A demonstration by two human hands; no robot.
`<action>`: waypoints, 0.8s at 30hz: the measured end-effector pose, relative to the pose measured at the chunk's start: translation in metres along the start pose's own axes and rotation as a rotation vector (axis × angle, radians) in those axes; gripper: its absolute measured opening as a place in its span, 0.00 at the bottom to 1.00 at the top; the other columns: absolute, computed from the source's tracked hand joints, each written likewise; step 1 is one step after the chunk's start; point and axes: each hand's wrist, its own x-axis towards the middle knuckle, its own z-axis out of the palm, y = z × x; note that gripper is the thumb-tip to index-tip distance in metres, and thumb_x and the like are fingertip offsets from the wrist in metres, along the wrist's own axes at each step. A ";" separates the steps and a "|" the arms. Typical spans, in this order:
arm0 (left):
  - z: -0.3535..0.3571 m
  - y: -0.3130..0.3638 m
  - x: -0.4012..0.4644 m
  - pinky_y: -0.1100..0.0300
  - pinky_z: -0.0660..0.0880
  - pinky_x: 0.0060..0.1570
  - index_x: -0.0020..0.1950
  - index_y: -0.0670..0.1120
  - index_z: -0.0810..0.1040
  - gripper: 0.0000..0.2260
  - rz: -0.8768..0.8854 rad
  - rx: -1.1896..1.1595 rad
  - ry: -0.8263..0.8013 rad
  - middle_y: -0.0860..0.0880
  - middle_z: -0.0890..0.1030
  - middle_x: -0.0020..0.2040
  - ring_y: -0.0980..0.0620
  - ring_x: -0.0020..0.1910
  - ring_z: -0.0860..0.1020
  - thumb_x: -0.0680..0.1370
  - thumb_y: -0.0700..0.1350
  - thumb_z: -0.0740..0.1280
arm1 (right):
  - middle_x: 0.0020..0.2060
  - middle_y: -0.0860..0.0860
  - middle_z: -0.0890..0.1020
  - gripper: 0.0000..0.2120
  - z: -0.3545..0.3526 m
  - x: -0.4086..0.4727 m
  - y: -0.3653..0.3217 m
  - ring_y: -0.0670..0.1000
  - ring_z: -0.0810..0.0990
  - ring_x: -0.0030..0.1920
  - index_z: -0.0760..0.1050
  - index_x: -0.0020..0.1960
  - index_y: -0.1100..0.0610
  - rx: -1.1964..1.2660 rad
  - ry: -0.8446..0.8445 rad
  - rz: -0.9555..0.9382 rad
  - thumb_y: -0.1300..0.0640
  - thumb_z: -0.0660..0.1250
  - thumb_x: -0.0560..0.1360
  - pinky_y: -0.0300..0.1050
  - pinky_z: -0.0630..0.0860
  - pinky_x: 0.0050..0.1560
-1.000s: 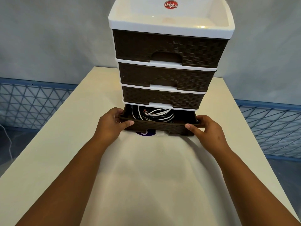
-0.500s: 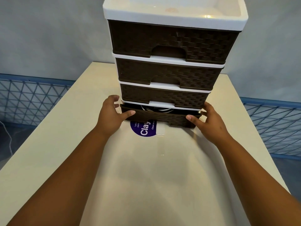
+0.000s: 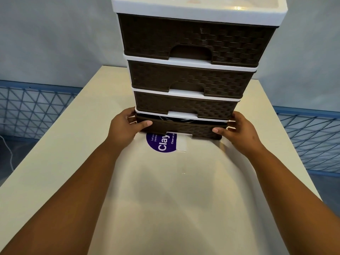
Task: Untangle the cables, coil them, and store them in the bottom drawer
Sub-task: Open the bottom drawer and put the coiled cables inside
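Gripping the bottom drawer (image 3: 181, 127) at its two ends, left hand (image 3: 123, 127) and right hand (image 3: 241, 130) hide its corners; white cables (image 3: 176, 120) barely show inside.

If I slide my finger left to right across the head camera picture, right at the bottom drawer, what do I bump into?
Blue mesh fence → left hand → bottom drawer → right hand → table.

You face a plain indoor workroom, not a furnished home: a cream table (image 3: 55, 162) carrying a plastic drawer unit (image 3: 193, 70), a bare grey wall (image 3: 55, 34) behind it, blue mesh fencing (image 3: 27, 111) flanking the table.
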 end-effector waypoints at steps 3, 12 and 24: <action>-0.001 -0.002 -0.001 0.60 0.76 0.58 0.66 0.49 0.78 0.26 0.033 0.012 0.009 0.52 0.82 0.59 0.53 0.56 0.80 0.69 0.50 0.78 | 0.58 0.42 0.76 0.34 0.001 0.001 0.001 0.47 0.77 0.55 0.68 0.69 0.52 0.011 0.006 -0.003 0.49 0.76 0.67 0.37 0.73 0.51; -0.002 -0.003 -0.004 0.58 0.75 0.61 0.65 0.50 0.79 0.23 0.074 0.017 0.023 0.55 0.83 0.56 0.55 0.55 0.81 0.70 0.47 0.77 | 0.57 0.42 0.76 0.34 -0.001 0.005 0.000 0.48 0.77 0.55 0.68 0.69 0.51 0.006 0.007 0.010 0.47 0.77 0.67 0.39 0.74 0.52; 0.005 0.000 -0.001 0.79 0.70 0.42 0.63 0.48 0.80 0.23 0.039 0.042 0.129 0.58 0.80 0.52 0.58 0.50 0.80 0.69 0.50 0.78 | 0.57 0.42 0.75 0.34 0.000 0.011 0.001 0.48 0.77 0.53 0.68 0.69 0.52 -0.025 0.012 -0.005 0.47 0.77 0.67 0.40 0.74 0.50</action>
